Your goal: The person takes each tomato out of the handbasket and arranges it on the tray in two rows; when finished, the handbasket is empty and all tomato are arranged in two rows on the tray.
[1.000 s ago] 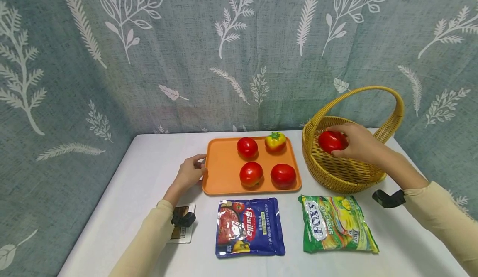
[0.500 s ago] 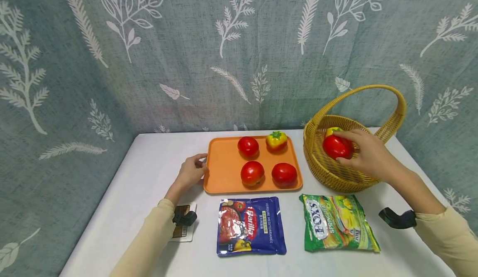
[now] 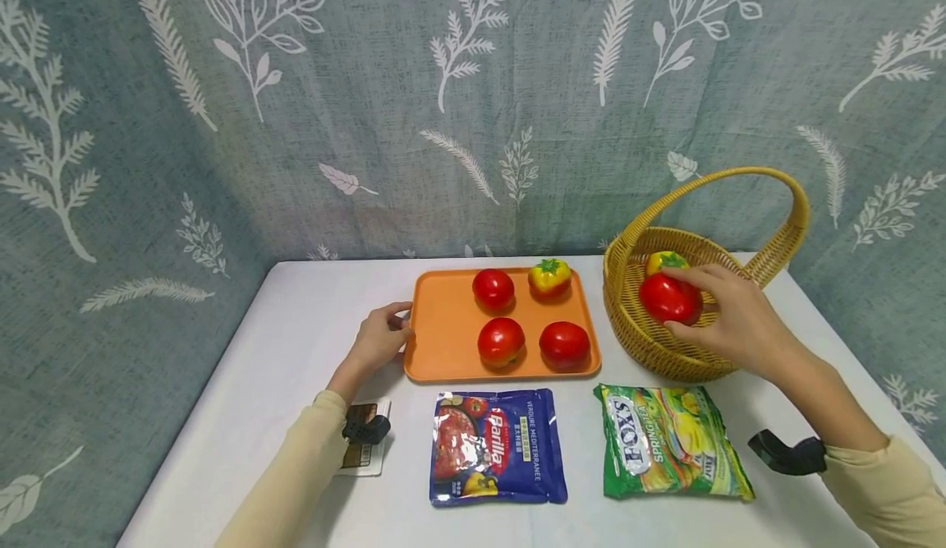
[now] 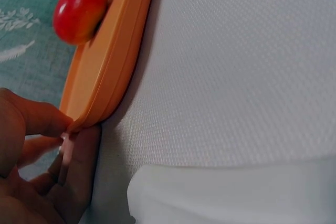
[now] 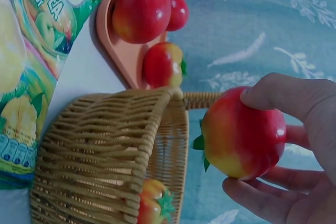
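Note:
My right hand (image 3: 739, 310) holds a glossy red fruit (image 3: 670, 298) between thumb and fingers over the wicker basket's (image 3: 654, 355) opening. In the right wrist view this fruit shows a yellow underside and green leaves (image 5: 198, 142). Inside the basket lies another red-and-yellow fruit (image 5: 151, 202) with a green top. At the orange tray's (image 3: 443, 326) left edge, my left hand (image 3: 378, 336) pinches the rim. Several red fruits, among them one at the tray's front (image 3: 501, 342), and a yellow-red one with a green crown (image 3: 550, 278) sit on the tray.
In front of the tray lies a blue Barilla pouch (image 3: 498, 447). A green Fox's candy bag (image 3: 672, 441) is before the basket. Partly under my left forearm is a flat printed packet (image 3: 369, 453). The basket's tall handle (image 3: 746, 172) arches over its opening.
My right hand, still gripping the red fruit, has shifted a little right and nearer over the basket. The fruit lying in the basket has come into view. My left hand stays at the tray.

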{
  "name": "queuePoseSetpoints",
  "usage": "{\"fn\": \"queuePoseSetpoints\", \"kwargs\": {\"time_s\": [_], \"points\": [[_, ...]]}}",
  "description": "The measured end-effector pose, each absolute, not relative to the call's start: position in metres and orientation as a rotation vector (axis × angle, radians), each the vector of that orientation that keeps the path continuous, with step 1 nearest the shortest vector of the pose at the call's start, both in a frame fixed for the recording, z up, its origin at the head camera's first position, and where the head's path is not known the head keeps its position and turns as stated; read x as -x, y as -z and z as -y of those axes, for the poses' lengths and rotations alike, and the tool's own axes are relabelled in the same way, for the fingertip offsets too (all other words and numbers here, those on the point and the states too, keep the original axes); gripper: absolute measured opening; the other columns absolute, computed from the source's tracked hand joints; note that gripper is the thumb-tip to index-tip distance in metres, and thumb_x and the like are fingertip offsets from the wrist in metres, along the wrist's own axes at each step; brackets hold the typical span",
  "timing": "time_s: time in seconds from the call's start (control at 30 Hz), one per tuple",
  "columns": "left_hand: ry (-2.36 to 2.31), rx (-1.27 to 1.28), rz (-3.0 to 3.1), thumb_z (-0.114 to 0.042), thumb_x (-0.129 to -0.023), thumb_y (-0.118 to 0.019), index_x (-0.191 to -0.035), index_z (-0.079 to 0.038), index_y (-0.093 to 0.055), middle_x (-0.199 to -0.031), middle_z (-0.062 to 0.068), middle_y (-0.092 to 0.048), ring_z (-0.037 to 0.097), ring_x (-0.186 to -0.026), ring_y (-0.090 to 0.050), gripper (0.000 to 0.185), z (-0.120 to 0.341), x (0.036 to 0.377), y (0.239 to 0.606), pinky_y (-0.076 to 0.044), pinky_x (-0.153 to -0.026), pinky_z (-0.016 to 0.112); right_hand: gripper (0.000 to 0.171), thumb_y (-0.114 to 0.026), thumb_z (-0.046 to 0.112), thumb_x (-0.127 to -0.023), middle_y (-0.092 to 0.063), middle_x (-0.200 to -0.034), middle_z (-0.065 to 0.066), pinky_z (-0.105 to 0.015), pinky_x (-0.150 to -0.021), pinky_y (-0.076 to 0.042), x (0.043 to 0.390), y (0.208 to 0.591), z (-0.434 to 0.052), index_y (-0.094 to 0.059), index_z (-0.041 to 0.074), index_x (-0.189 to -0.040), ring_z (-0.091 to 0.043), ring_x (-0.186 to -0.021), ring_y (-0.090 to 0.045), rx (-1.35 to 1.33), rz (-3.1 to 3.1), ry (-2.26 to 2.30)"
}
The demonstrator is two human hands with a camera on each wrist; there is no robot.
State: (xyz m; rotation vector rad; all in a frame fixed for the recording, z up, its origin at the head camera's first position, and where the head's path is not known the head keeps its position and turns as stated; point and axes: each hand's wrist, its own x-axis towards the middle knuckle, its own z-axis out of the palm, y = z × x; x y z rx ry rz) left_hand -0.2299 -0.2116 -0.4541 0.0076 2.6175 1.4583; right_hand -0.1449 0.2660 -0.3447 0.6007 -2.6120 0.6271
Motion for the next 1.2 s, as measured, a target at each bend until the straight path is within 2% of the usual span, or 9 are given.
{"fn": "queuePoseSetpoints", "kwargs": {"time_s": [0.47, 0.7, 0.9, 1.2], "points": [[-1.452, -0.022, -2.634, -0.002, -0.093, -0.058, -0.146, -0.006, -0.050, -0.105, 0.015, -0.060, 0.025, -0.089, -0.060, 0.054, 0.212, 0.231, 0.457, -0.062, -0.062, 0.033, 0.067, -0.088, 0.010, -0.071, -0.061, -0.116, -0.017, -0.055, -0.071, -0.060, 0.136, 0.345, -0.250, -0.062, 0.004, -0.133, -0.035, -0.099, -0.059, -0.596, 2.612, -0.655], [-1.463, -0.030, -2.635, -0.002, -0.093, -0.058, -0.146, -0.005, -0.050, -0.106, 0.015, -0.059, 0.025, -0.088, -0.060, 0.053, 0.213, 0.231, 0.458, -0.062, -0.062, 0.034, 0.064, -0.088, 0.009, -0.070, -0.062, -0.113, -0.012, -0.048, -0.070, -0.061, 0.135, 0.346, -0.241, -0.064, 0.006, -0.129, -0.029, -0.095, -0.061, -0.634, 2.570, -0.663], [-1.468, -0.033, -2.630, -0.002, -0.093, -0.058, -0.146, -0.005, -0.050, -0.107, 0.016, -0.060, 0.026, -0.090, -0.061, 0.053, 0.213, 0.231, 0.457, -0.062, -0.062, 0.034, 0.064, -0.088, 0.011, -0.071, -0.062, -0.117, -0.013, -0.047, -0.070, -0.062, 0.137, 0.349, -0.229, -0.064, 0.005, -0.131, -0.030, -0.099, -0.061, -0.682, 2.576, -0.718], [-1.461, -0.031, -2.634, -0.002, -0.093, -0.058, -0.146, -0.004, -0.050, -0.104, 0.014, -0.059, 0.025, -0.088, -0.059, 0.053, 0.212, 0.231, 0.456, -0.062, -0.062, 0.033, 0.068, -0.089, 0.014, -0.070, -0.062, -0.119, -0.012, -0.045, -0.072, -0.062, 0.141, 0.352, -0.211, -0.063, 0.009, -0.133, -0.028, -0.097, -0.064, -0.723, 2.606, -0.744]]}}
